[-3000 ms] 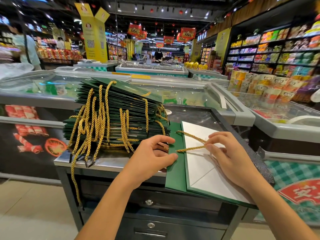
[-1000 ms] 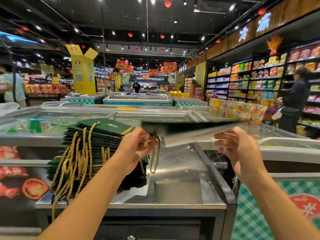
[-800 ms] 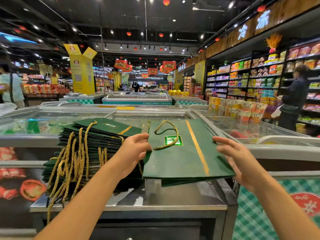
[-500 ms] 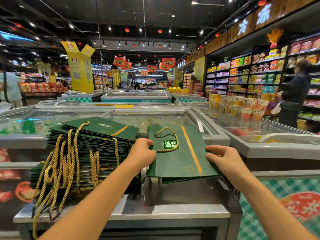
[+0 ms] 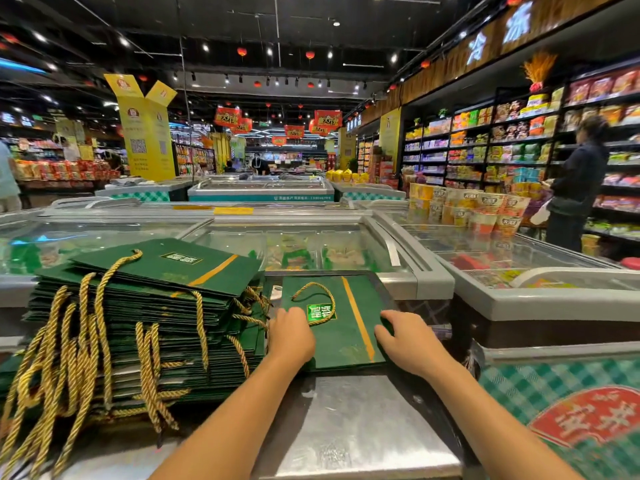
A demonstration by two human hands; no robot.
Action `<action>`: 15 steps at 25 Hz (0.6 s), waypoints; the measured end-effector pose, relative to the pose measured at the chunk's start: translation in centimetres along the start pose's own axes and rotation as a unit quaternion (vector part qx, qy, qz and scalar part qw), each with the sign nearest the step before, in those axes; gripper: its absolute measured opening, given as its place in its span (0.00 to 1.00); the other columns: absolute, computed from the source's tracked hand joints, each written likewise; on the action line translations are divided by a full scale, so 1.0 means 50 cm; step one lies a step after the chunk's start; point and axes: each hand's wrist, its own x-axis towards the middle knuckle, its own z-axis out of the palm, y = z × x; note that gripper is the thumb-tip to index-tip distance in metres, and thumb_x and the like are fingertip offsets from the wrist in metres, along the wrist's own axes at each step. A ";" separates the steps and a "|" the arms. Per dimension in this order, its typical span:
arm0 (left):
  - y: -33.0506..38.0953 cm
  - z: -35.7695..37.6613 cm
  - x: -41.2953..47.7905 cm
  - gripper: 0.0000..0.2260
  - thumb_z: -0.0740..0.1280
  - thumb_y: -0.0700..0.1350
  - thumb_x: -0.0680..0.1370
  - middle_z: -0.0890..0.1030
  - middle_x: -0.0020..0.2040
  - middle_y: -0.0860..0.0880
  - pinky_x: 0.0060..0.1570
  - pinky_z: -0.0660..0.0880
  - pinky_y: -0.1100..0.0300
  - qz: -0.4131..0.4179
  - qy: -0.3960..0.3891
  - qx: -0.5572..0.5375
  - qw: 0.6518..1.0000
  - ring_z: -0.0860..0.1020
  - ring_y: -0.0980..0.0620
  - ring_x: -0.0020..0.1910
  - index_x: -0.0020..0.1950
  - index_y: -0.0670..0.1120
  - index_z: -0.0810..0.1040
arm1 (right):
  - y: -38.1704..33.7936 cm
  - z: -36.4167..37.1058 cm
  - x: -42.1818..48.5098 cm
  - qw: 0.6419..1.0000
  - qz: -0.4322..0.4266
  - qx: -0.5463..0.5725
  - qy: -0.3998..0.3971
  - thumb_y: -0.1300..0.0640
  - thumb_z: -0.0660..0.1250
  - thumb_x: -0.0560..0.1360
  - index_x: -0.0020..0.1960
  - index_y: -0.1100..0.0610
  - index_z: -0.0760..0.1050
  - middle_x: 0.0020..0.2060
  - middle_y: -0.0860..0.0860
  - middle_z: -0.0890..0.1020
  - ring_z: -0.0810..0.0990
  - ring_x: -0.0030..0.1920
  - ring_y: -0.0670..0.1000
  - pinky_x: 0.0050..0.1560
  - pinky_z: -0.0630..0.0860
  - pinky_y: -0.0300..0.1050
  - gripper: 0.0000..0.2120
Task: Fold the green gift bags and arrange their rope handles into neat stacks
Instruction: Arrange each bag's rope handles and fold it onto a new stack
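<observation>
Your left hand (image 5: 291,336) and right hand (image 5: 407,341), fingers curled, grip opposite edges of the flat green gift bag (image 5: 349,299). Its label (image 5: 321,311) is unreadable; the wall sign (image 5: 498,32) reads 冷冻.

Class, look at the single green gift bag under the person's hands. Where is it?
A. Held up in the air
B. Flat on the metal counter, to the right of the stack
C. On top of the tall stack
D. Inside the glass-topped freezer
B: the green gift bag lies flat on the metal counter, to the right of the tall stack, with the left hand and right hand resting on it.
</observation>
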 end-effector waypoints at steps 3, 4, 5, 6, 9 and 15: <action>-0.023 0.032 0.011 0.12 0.59 0.35 0.81 0.73 0.67 0.40 0.65 0.69 0.49 0.030 0.029 -0.023 0.999 0.70 0.40 0.69 0.62 0.41 0.76 | 0.002 0.002 0.002 0.999 -0.014 -0.041 -0.004 0.46 0.57 0.83 0.63 0.60 0.76 0.59 0.56 0.81 0.77 0.61 0.59 0.60 0.76 0.57 0.20; -0.028 0.037 0.011 0.15 0.58 0.38 0.82 0.72 0.70 0.40 0.70 0.65 0.47 0.044 0.038 -0.028 0.998 0.66 0.40 0.73 0.67 0.41 0.75 | -0.001 0.002 0.001 0.997 -0.024 -0.071 -0.006 0.46 0.56 0.84 0.65 0.58 0.76 0.63 0.56 0.79 0.75 0.64 0.58 0.63 0.74 0.56 0.20; -0.029 0.040 0.010 0.17 0.58 0.42 0.83 0.70 0.73 0.40 0.74 0.60 0.47 0.056 0.043 -0.027 0.997 0.63 0.40 0.76 0.71 0.42 0.73 | -0.007 0.002 0.000 0.994 -0.035 -0.103 -0.009 0.46 0.54 0.84 0.69 0.57 0.74 0.68 0.55 0.76 0.72 0.68 0.57 0.67 0.71 0.55 0.21; -0.028 0.042 0.008 0.20 0.57 0.46 0.84 0.67 0.76 0.40 0.76 0.55 0.47 0.064 0.043 -0.018 0.997 0.59 0.41 0.78 0.75 0.43 0.70 | -0.016 0.002 0.003 0.991 -0.050 -0.126 -0.012 0.45 0.53 0.85 0.73 0.56 0.70 0.72 0.56 0.72 0.67 0.73 0.57 0.71 0.67 0.54 0.22; -0.026 0.053 0.004 0.25 0.53 0.54 0.84 0.58 0.82 0.42 0.80 0.49 0.47 0.077 0.019 0.041 0.996 0.52 0.42 0.81 0.80 0.47 0.62 | -0.050 0.021 0.024 0.988 -0.084 -0.108 -0.070 0.46 0.52 0.85 0.79 0.55 0.61 0.78 0.58 0.64 0.59 0.78 0.59 0.76 0.60 0.55 0.25; -0.029 0.069 0.016 0.26 0.48 0.54 0.85 0.55 0.82 0.40 0.80 0.45 0.46 0.070 0.009 0.087 0.994 0.50 0.42 0.82 0.81 0.46 0.60 | -0.063 0.082 0.044 0.979 -0.101 -0.145 -0.104 0.47 0.46 0.86 0.81 0.54 0.56 0.77 0.58 0.63 0.62 0.76 0.59 0.73 0.62 0.56 0.26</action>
